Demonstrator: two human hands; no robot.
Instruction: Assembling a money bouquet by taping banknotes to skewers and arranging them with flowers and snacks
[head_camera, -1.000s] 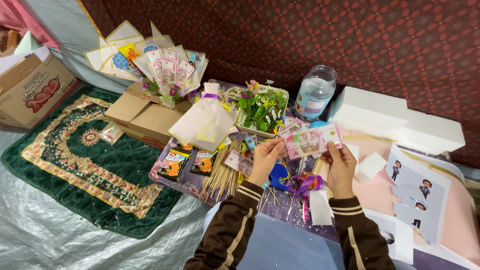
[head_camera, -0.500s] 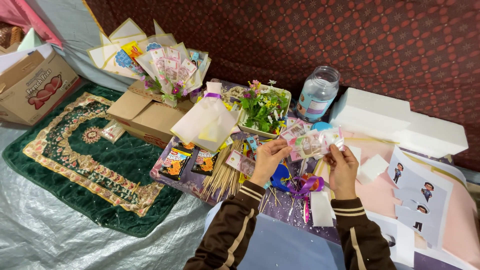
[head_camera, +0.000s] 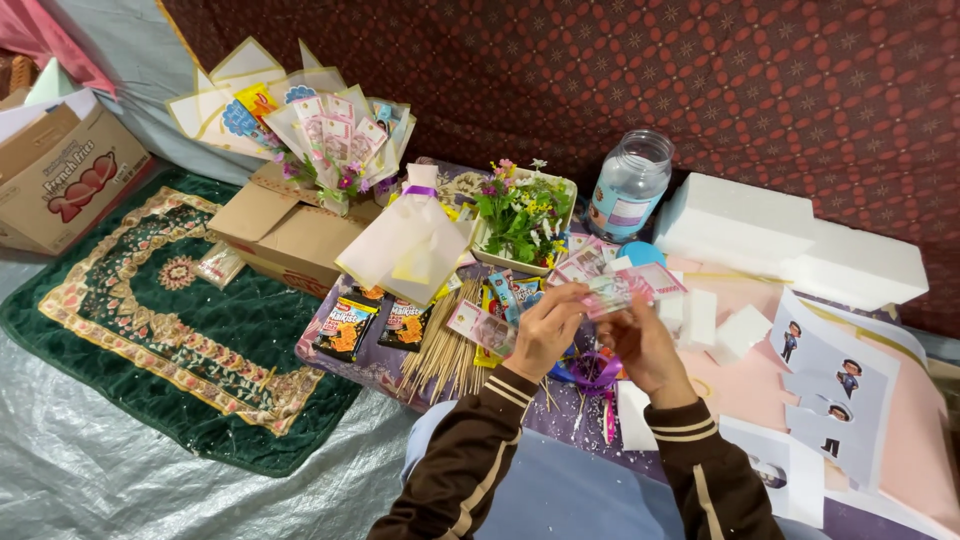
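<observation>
A fan of pink and pale banknote-like slips (head_camera: 612, 285) is held up over the low table (head_camera: 900, 440), just in front of the person's chest and above the clutter at the table's middle. The left hand (head_camera: 545, 330) grips the near end of the slips, fingers curled and pressed together around them, with one more slip (head_camera: 480, 326) jutting out to the left below its knuckles. The right hand (head_camera: 640, 340) meets it from the other side, thumb and fingers pinching the slips' lower edge. Both arms wear dark brown sleeves with pale stripes.

Under the hands lie a bundle of thin wooden skewers (head_camera: 445, 355) and a purple ribbon (head_camera: 596, 372). Just left of the skewers sit two dark snack packets (head_camera: 375, 325). Behind them stand a cream paper cone (head_camera: 412, 245) tied in purple and a tray of small flowers (head_camera: 525, 215), with a clear plastic jar (head_camera: 630, 185) to its right. White foam blocks (head_camera: 790, 235) lie further right, near sheets printed with small cartoon figures (head_camera: 835, 385). A cardboard box (head_camera: 285, 230) and a green patterned rug (head_camera: 170, 320) lie to the left
</observation>
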